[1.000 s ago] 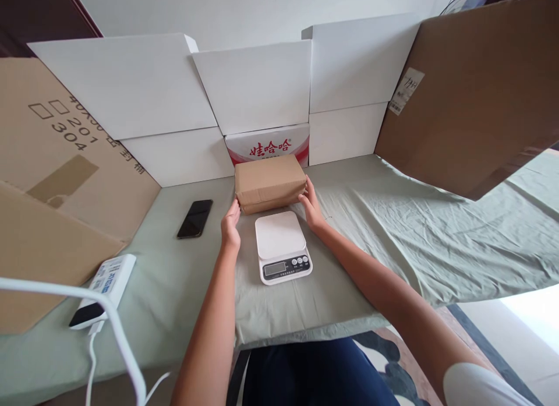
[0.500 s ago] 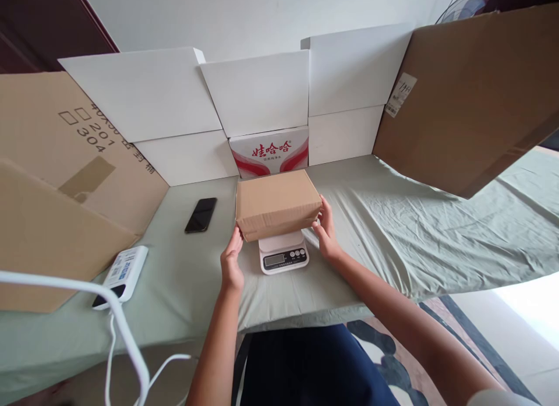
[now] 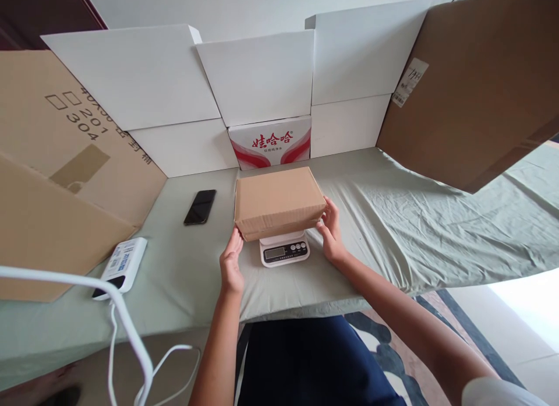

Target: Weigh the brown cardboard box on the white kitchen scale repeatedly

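Note:
Between my two hands is a small brown cardboard box [image 3: 279,195], its lower side over the platform of a white kitchen scale [image 3: 285,253]. My left hand [image 3: 231,263] grips the box's near left corner, with the fingers partly hidden beneath it. At the near right corner, my right hand [image 3: 331,231] holds the box with thumb in front and fingers along the side. The scale's dark panel, with its small display and round buttons, faces me; the box hides most of the platform. Whether the box rests on the scale or hovers just above it, I cannot tell.
A black phone [image 3: 200,207] lies left of the box. Farther left is a white device [image 3: 124,265] with a cable. White cartons [image 3: 271,83] line the back, with a red-and-white printed carton [image 3: 271,143] among them. Large brown cartons [image 3: 463,97] flank both sides of the green cloth [image 3: 393,231].
The view has shifted slightly. The box now covers more of the scale's platform, appearing a little lower and nearer over it. Both hands keep the same hold on its corners.

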The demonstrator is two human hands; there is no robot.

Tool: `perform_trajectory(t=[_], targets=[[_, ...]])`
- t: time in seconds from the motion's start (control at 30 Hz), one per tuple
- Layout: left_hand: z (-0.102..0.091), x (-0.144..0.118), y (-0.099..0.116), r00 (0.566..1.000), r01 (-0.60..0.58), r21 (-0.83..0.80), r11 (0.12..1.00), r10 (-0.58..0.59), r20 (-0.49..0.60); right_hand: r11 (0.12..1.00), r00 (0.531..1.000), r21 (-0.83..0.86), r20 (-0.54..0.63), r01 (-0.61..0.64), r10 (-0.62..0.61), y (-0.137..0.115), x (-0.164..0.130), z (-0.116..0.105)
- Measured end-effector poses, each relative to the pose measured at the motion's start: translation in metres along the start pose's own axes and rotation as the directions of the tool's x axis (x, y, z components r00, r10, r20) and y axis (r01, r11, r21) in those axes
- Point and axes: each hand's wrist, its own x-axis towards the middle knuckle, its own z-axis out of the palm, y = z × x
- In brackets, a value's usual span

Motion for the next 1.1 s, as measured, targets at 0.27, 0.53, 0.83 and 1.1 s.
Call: perform_trajectory(t=[0.27,0.53,0.83,1.1], targets=[[0.000,-0.003,0.006,0.999,-0.054,0.017,0.998,0.054,-0.004,0.999,0.999,-0.028,-0.036,0.023,-0.024,0.000,0.001,-0.002],[0.000,0.001,0.017,0.996,-0.078,-0.006,0.997,0.078,-0.052,0.999,0.986,0.033,-0.167,-0.016,0.021,-0.004,0.009,-0.006],[-0.001,-0.002,0.002,1.000,0.031,0.015,0.999,-0.031,-0.006,0.996,0.998,0.062,-0.011,-0.065,0.066,-0.010,0.008,-0.005],[0.000,-0.002,0.007,1.000,0.022,0.004,1.000,-0.022,-0.010,0.995,0.994,0.024,-0.053,-0.095,0.097,-0.010,0.010,-0.006]])
